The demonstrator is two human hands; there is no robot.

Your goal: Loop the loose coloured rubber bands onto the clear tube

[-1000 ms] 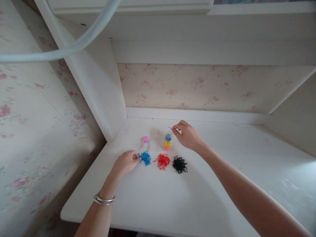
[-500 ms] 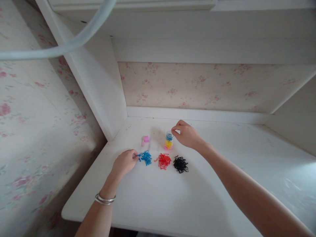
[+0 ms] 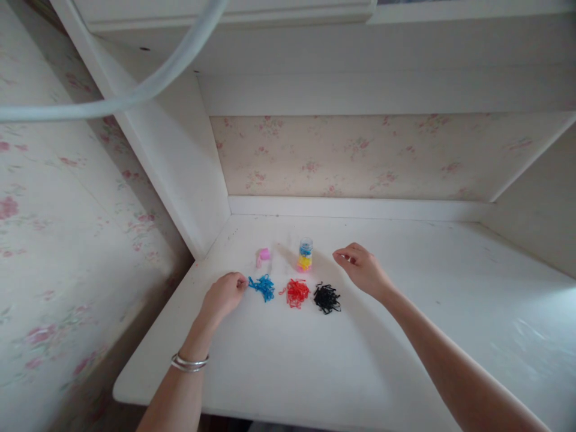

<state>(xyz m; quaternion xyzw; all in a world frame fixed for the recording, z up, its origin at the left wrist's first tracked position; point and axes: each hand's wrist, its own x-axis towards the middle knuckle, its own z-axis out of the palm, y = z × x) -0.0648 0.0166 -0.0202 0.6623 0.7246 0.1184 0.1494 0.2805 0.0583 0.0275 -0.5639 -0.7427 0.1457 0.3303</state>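
Note:
Three small heaps of rubber bands lie in a row on the white desk [image 3: 288, 372]: blue [image 3: 264, 287], red [image 3: 296, 293] and black [image 3: 326, 297]. Behind them stands a small clear jar [image 3: 305, 254] layered with blue, yellow and pink bands, and a pink lid [image 3: 263, 256] lies to its left. My left hand [image 3: 222, 296] rests just left of the blue heap, fingers curled in a pinch on a blue band at the heap's edge. My right hand [image 3: 362, 270] hovers right of the jar and above the black heap, fingers loosely bent, nothing visible in them.
The desk sits in a white alcove with floral wallpaper [image 3: 351, 156] at the back and a white side panel [image 3: 180, 162] on the left. A pale hose [image 3: 135, 90] arcs across the upper left. A silver bangle [image 3: 189, 363] circles my left wrist.
My right hand has pulled away from the jar's mouth to the right and down, its pinch now loosened. My left hand has stayed by the blue heap.

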